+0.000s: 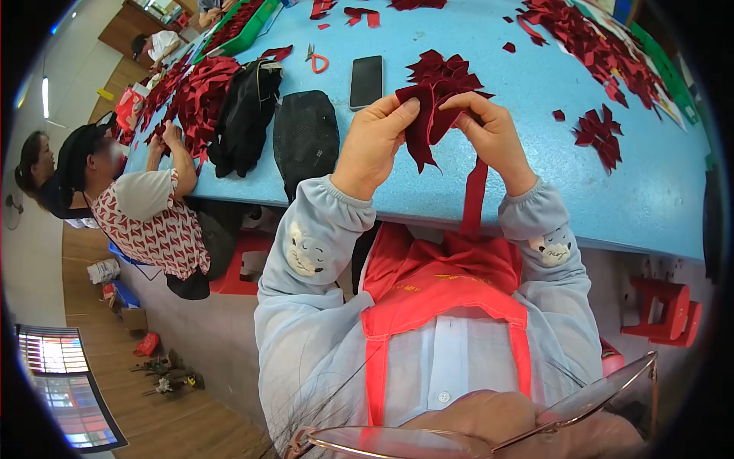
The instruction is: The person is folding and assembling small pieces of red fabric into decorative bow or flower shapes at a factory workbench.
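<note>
Above the table's near edge, both my hands hold a dark red velvet cloth piece point(419, 130). My left hand point(380, 138) pinches its left side between thumb and fingers. On the right side, the fingers of my right hand point(489, 130) are closed on the cloth's edge. A dark red strip point(475, 195) hangs below my right hand over the table edge toward my red apron point(443, 283). Just beyond my hands lies a pile of pointed red velvet pieces point(445, 73). A black phone point(366, 83) lies past my left hand.
The blue table point(596, 199) carries orange-handled snips point(317, 61), a black pouch point(306, 138) and a black bag point(246, 115). Red cloth heaps point(202, 96) lie left, more scraps point(600, 138) right. A co-worker point(145, 199) sits at the left; a red stool point(664, 310) stands right.
</note>
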`<state>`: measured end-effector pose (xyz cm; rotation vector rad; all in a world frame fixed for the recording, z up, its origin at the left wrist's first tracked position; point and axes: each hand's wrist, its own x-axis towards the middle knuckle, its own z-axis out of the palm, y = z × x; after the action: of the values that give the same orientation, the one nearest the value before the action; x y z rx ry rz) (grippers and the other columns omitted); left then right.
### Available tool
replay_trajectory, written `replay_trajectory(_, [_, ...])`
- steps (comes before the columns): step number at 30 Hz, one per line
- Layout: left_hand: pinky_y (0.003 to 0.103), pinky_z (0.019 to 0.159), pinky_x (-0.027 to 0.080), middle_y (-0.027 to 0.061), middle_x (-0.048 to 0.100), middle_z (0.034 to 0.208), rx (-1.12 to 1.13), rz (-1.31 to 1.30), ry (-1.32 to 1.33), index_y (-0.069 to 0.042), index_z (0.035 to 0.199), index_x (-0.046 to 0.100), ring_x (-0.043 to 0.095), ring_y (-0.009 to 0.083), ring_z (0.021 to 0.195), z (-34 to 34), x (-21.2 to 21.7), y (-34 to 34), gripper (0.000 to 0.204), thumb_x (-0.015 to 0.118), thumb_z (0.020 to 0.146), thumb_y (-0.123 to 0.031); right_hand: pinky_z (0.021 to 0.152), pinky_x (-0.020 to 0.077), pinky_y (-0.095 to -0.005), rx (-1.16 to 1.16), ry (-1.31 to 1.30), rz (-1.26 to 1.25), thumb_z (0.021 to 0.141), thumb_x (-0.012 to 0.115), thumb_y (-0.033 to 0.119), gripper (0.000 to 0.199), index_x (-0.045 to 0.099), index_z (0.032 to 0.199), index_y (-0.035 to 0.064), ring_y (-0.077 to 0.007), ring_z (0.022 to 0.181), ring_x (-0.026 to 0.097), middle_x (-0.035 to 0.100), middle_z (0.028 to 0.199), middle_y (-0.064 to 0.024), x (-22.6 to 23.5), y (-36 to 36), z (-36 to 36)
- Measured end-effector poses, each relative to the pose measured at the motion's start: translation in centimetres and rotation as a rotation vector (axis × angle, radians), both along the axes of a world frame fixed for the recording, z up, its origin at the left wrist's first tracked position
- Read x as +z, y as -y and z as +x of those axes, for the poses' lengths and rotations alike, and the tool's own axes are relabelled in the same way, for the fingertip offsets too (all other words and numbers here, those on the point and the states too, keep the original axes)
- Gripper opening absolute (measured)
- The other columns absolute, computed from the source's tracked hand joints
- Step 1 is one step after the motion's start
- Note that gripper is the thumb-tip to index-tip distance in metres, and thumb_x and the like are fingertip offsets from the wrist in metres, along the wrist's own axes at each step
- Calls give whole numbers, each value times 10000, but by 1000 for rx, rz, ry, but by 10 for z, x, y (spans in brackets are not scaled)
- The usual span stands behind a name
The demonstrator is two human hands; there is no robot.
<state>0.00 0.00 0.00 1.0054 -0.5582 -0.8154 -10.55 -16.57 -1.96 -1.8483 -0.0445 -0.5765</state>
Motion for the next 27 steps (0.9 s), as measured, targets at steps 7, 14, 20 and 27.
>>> replay_trajectory(7, [272,728,485,58,620,956,43,33,64,-8,1100,565,586,128,830,-10,2,6,280,567,890,-192,749,454,-223,109,-55,264,733,419,-106,349,598,1016,-7,-102,851,560,612,948,-21,14,-7,-6])
replay_trajectory(14, [271,721,488,50,625,940,71,124,93,-15,1102,569,595,128,810,-1,-1,2,295,570,889,-219,775,460,-243,-14,125,-298,692,456,-139,384,580,1033,-15,-117,892,561,591,977,-34,4,2,-1])
replay_trajectory(20, [231,692,439,-12,625,880,37,112,58,-62,1023,625,556,69,794,-6,-6,5,211,577,881,-209,768,463,-251,76,-14,46,683,485,-158,357,589,992,-14,-132,906,565,575,970,-49,1,-12,0])
replay_trajectory(27, [248,721,475,23,615,904,11,63,-65,-16,1033,596,571,96,794,-11,0,2,203,581,875,-141,742,454,-250,-48,220,-288,708,527,-121,328,569,1016,-17,-133,877,557,580,946,-55,-4,-3,5])
